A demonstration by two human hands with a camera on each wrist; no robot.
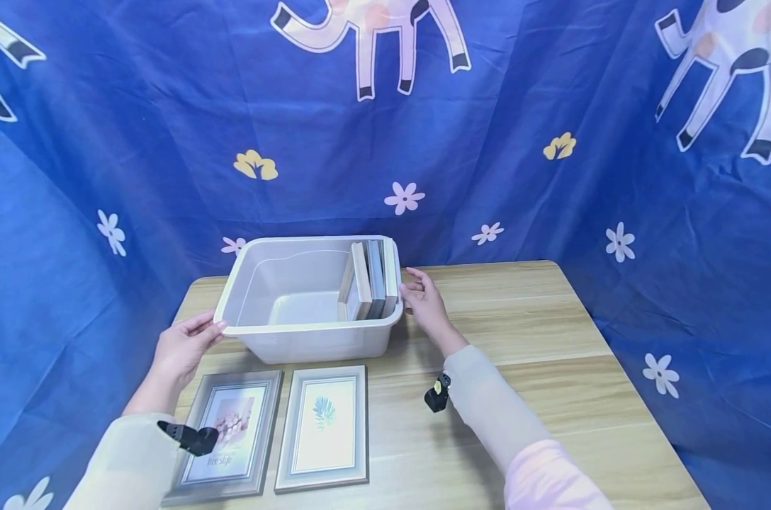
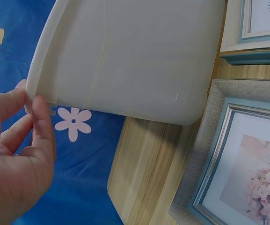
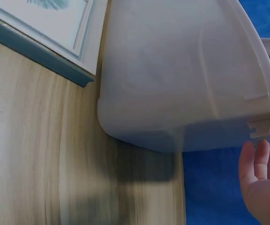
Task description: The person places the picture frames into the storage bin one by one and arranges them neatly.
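Observation:
A white plastic basin [image 1: 322,345] stands at the back of the table. My left hand [image 1: 184,347] pinches its left rim between thumb and fingers, as the left wrist view [image 2: 27,140] also shows. At the opposite end, my right hand [image 1: 426,304] is by the right rim with its fingers fairly straight; in the right wrist view the fingertips [image 3: 261,150] are at the rim's underside. Inside the basin, several frames [image 1: 375,276] stand on edge against the right wall. Two picture frames lie face up before the basin: one with pink flowers [image 1: 229,432], one with a blue-green leaf [image 1: 324,432].
The wooden table [image 1: 526,333] extends to the right of the basin. Blue curtain [image 1: 487,184] printed with flowers and cows hangs closely behind and on both sides. Black wrist cameras [image 1: 197,439] are strapped to both sleeves.

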